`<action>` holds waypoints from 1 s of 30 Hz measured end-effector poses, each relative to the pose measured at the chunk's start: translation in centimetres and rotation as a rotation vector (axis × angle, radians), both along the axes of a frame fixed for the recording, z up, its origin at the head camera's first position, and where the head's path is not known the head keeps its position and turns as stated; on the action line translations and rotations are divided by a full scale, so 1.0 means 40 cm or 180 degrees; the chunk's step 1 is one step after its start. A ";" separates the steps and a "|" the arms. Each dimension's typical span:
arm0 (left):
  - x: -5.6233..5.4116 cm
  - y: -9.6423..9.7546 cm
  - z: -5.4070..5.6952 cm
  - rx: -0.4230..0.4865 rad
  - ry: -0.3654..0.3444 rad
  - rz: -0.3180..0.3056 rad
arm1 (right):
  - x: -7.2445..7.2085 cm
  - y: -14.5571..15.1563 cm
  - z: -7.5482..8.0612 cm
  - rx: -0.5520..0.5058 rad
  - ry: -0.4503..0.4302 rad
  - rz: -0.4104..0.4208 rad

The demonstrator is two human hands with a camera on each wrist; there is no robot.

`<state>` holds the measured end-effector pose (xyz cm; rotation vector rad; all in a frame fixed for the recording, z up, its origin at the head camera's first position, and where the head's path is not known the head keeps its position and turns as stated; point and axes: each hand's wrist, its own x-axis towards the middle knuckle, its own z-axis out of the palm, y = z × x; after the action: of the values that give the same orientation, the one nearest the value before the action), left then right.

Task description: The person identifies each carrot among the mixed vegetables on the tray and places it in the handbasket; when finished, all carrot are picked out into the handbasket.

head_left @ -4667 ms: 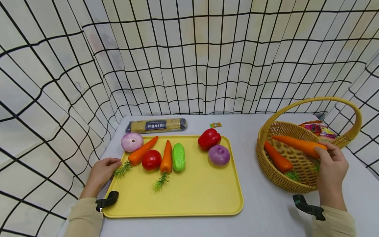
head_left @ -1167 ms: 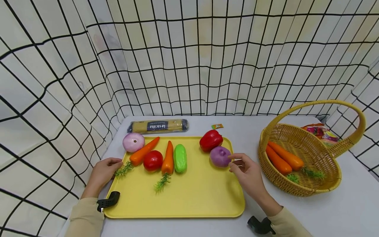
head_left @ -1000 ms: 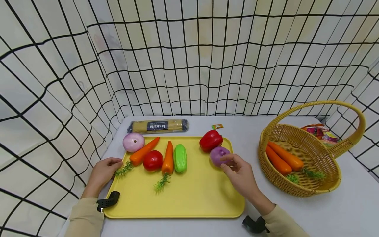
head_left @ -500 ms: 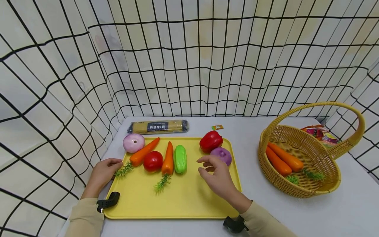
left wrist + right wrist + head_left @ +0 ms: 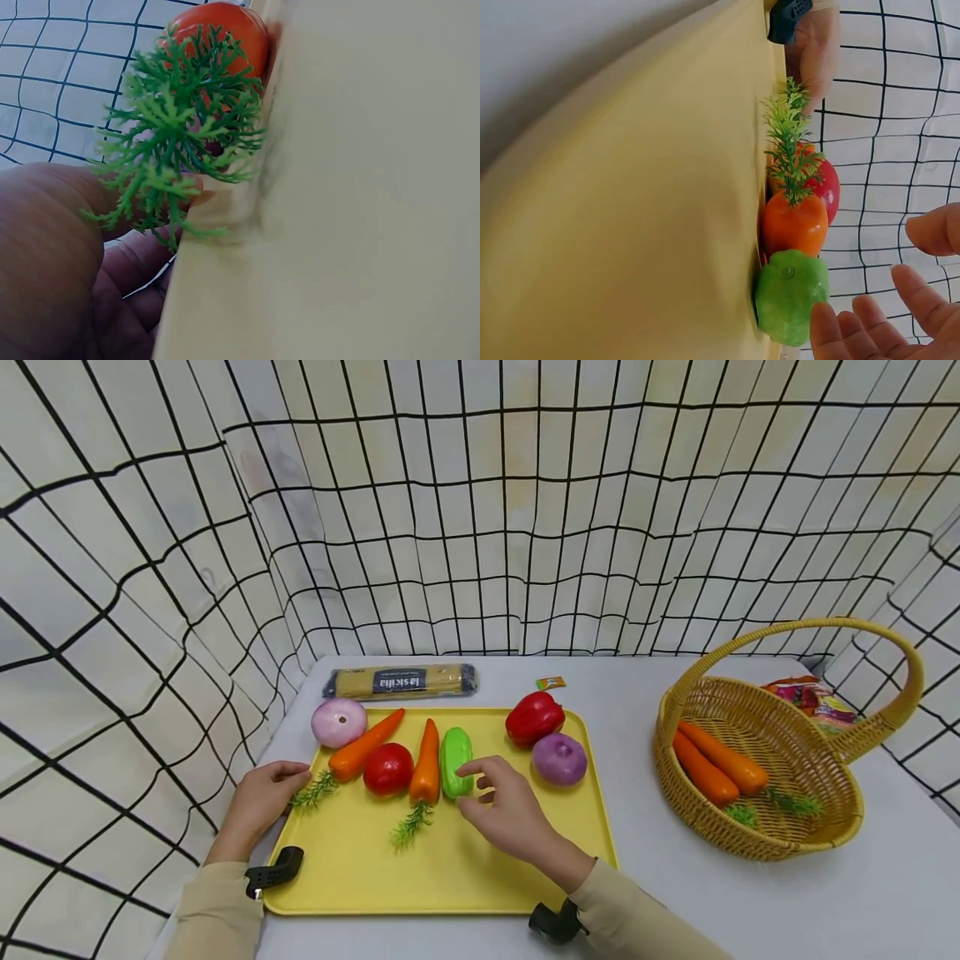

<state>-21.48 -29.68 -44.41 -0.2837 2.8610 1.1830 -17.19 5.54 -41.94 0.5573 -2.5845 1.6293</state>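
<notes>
My left hand point(image 5: 264, 797) grips the left rim of the yellow tray point(image 5: 375, 881); in the left wrist view its thumb lies over the edge behind green carrot leaves point(image 5: 176, 142), the fingers lower down outside. My right hand point(image 5: 506, 810) hovers over the tray, thumb and fingers parted and nothing between them, its fingertips right at the green cucumber point(image 5: 454, 756). Left of the cucumber lie a carrot point(image 5: 424, 768), a tomato point(image 5: 387, 768) and a second carrot point(image 5: 363, 747). The right wrist view has the cucumber point(image 5: 791, 296) beside the spread fingers point(image 5: 922, 300).
A pink onion point(image 5: 339, 722) sits at the tray's back left corner. Toward the back right are a red bell pepper point(image 5: 535, 718) and a purple onion point(image 5: 559, 760). A wicker basket point(image 5: 757, 843) with two carrots stands right, a pasta pack point(image 5: 401, 680) behind.
A carrot my right hand held over the basket now lies inside it. That hand has since moved left, past the purple onion to the cucumber. My left hand has stayed at the tray rim.
</notes>
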 end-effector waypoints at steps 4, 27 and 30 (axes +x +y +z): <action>0.000 -0.001 0.000 0.0018 -0.0005 0.0010 | -0.008 -0.023 -0.001 0.0138 0.0016 0.0003; 0.002 -0.002 -0.005 -0.0009 0.0030 -0.0007 | -0.036 -0.132 0.012 0.0860 0.0102 -0.0056; 0.000 -0.002 -0.005 -0.0032 0.0042 -0.0004 | -0.039 -0.145 0.015 0.0968 0.0078 0.0009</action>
<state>-21.48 -29.76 -44.61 -0.2755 2.8789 1.1750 -18.74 -0.25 -41.33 0.5894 -2.8316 1.2259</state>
